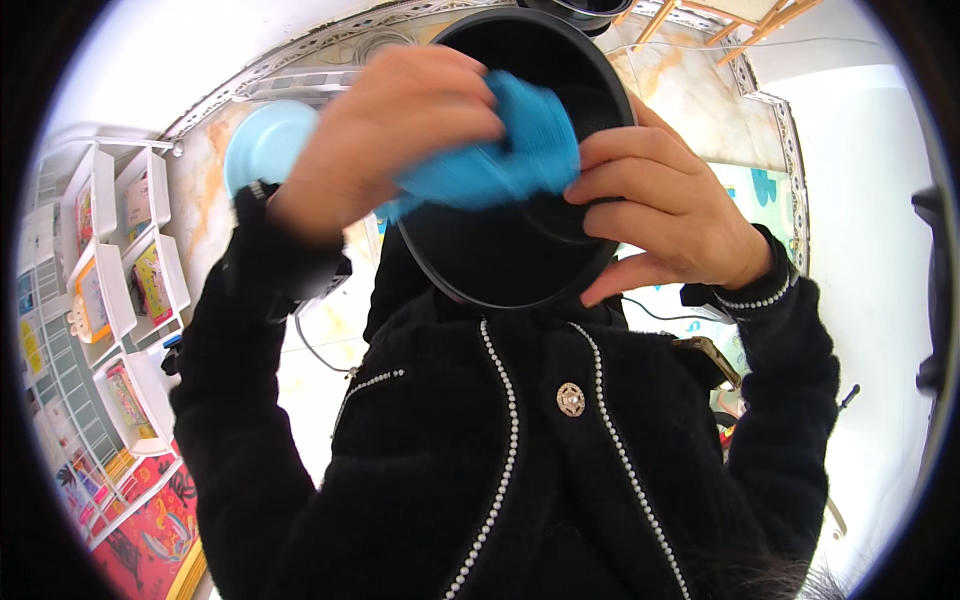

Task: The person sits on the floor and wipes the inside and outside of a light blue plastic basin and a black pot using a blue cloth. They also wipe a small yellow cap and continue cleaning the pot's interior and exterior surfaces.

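A round black pot or bin (480,259) is tilted so that its dark inside faces the camera, close in front of my chest. On its right side my right hand (667,199) grips the rim, fingers inside and against the cloth. My left hand (405,127), blurred, clutches a blue cloth (525,150) over the pot's opening. The cloth spreads across the middle of the opening, between my two hands. Its lower left end hangs past the rim.
A light blue basin (271,146) stands on the marbled floor at left. White shelf bins (105,300) with books line the left side. At the top are another black vessel (585,9) and a wooden-legged stand (739,30). Cables lie on the floor.
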A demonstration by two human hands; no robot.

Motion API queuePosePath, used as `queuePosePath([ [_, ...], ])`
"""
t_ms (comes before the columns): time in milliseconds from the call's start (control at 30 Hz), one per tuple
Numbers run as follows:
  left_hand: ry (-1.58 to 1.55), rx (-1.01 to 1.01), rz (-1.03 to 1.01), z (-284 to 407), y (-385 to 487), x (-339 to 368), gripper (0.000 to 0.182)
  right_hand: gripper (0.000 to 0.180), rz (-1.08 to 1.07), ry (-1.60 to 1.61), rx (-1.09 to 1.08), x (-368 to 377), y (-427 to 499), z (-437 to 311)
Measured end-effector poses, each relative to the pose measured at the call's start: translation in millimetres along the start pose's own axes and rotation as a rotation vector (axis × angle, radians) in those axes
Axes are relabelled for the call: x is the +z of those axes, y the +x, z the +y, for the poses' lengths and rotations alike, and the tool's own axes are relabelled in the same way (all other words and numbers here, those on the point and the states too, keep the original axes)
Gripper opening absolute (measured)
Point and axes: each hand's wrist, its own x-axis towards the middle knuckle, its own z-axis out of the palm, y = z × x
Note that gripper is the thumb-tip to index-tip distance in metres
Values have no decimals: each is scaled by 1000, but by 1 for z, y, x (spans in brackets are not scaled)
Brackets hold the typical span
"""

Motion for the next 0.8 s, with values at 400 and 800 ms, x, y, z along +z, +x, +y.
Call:
queuePosePath([
  [400,606,-193,-699,-36,-5,79,37,44,131,82,-58,9,-2,23],
  [800,-732,-578,-456,33,8,122,34,40,132,136,-72,6,-12,38],
])
